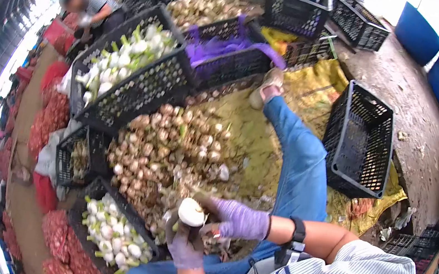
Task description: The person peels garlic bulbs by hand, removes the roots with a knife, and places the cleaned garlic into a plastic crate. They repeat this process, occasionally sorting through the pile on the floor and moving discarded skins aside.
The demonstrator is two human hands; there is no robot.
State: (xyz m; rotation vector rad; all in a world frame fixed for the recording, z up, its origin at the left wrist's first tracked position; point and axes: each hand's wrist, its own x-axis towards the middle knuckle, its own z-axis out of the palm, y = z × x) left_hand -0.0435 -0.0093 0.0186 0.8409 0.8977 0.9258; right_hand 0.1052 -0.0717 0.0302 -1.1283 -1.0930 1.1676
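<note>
My left hand (184,247), in a dirty pale purple glove, is closed around a smooth white bulb (192,212), an onion or a garlic. My right hand (238,220), in a purple glove with darkened fingers, reaches in from the right with its fingers curled at the bulb. A small red-orange bit shows beneath those fingers; I cannot make out what it belongs to. Just beyond my hands lies a large heap of brown-skinned bulbs (168,141). White bulbs with green stems (115,234) fill a crate to the left of my left hand.
A bigger black crate (142,89) of white bulbs stands beyond the heap. Purple cloth (226,51) drapes another crate. A black crate (359,140) sits right of my outstretched leg (298,154). Red mesh sacks (57,232) line the left. Another person (99,11) sits at upper left.
</note>
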